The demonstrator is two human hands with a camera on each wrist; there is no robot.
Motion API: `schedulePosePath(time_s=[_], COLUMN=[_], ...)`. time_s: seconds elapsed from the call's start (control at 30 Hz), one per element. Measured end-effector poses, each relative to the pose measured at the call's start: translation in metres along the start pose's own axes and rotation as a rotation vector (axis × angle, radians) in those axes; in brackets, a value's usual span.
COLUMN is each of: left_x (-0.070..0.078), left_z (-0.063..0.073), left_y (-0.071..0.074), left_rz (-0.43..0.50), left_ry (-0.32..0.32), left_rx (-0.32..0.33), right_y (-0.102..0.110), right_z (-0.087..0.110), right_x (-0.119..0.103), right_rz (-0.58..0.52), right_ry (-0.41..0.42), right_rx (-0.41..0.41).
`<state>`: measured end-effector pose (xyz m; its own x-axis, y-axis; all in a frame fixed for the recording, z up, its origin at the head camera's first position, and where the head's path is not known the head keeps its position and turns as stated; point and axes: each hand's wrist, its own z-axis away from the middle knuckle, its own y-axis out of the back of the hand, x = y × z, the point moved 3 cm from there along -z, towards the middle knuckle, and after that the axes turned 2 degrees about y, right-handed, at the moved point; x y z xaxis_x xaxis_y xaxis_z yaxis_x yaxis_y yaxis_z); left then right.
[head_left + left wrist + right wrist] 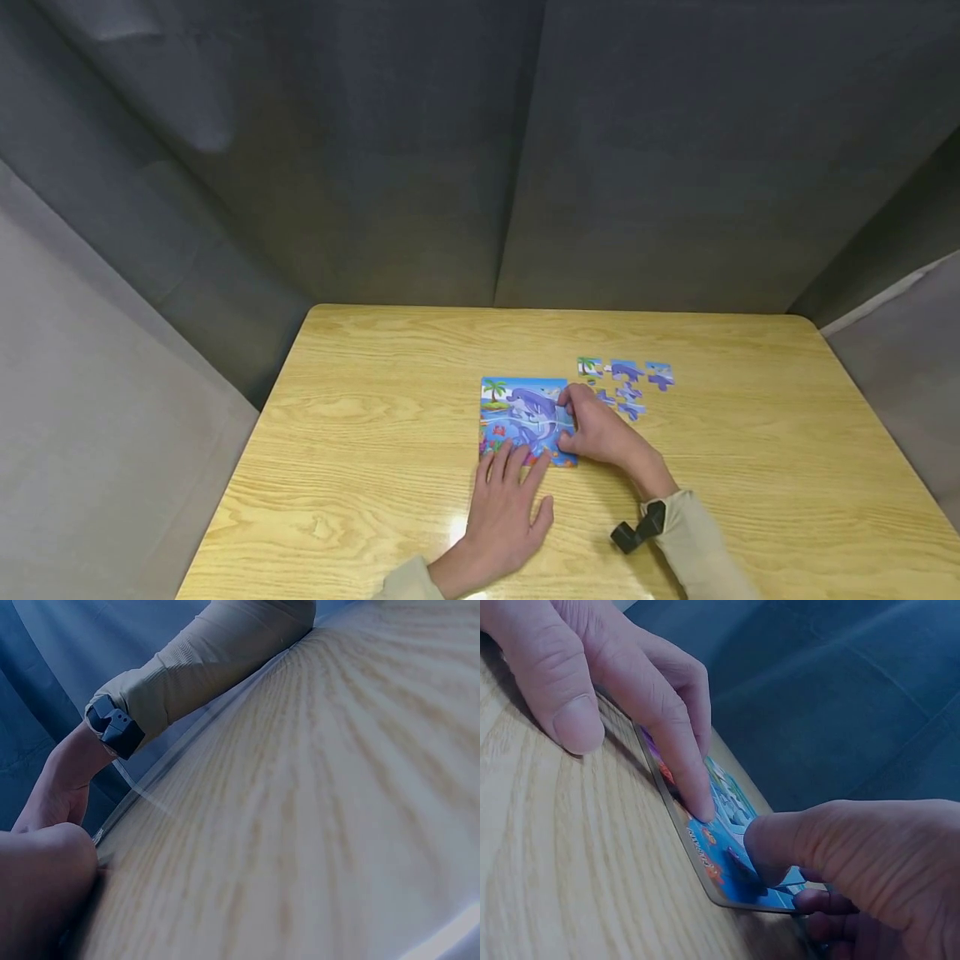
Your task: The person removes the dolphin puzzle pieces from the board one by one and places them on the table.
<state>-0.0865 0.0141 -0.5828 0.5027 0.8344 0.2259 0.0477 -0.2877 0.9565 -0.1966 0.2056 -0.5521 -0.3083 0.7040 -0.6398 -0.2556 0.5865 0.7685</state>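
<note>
A flat dolphin jigsaw puzzle [497,410] with a palm tree at its upper left lies on the wooden table. My left hand [502,512] rests over its near edge, fingers spread and fingertips on the picture. At the right side of the puzzle, my right hand [603,427] curls its thumb and forefinger over the picture. Close up in the right wrist view, the thumb [769,844] presses against a puzzle piece [739,864] that stands tilted off the board. The curled fingers hide much of that piece. Only skin close to the lens and the right sleeve show in the left wrist view.
Several loose puzzle pieces [627,372] lie just beyond and right of the right hand, some joined or touching. A black wrist device [637,527] sits at the right cuff. Dark grey curtains [420,167] hang behind the wooden table [360,400].
</note>
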Motion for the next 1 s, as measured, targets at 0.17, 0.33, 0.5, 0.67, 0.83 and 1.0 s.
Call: schedulePosePath(time_s=[0.17,0.33,0.5,0.67,0.83,1.0], left_x=[0.0006,0.0005,0.0001,0.0003,0.0,0.0001], left_z=[-0.0003,-0.0008,-0.0004,0.0,0.0,-0.0003], left_y=[0.0015,0.0021,0.0014,0.0007,0.0004,0.0009], left_rz=[0.003,-0.003,-0.018,-0.022,-0.015,-0.013], left_ry=[-0.012,-0.011,-0.005,0.004,0.003,-0.004], left_rx=[0.013,0.009,0.014,0.014,0.015,0.03], right_y=[0.0017,0.0054,0.0082,0.0084,0.0074,0.0075], right_z=[-0.0001,-0.001,-0.0024,-0.0025,-0.0027,-0.0019], right_x=[-0.001,-0.0003,0.002,0.004,0.0047,0.0046], right_rz=[-0.026,-0.073,-0.108,-0.117,-0.094,-0.079], right_ry=[0.007,0.047,0.068,0.061,0.049,0.075], right_rx=[0.002,0.007,0.011,0.003,0.01,0.013])
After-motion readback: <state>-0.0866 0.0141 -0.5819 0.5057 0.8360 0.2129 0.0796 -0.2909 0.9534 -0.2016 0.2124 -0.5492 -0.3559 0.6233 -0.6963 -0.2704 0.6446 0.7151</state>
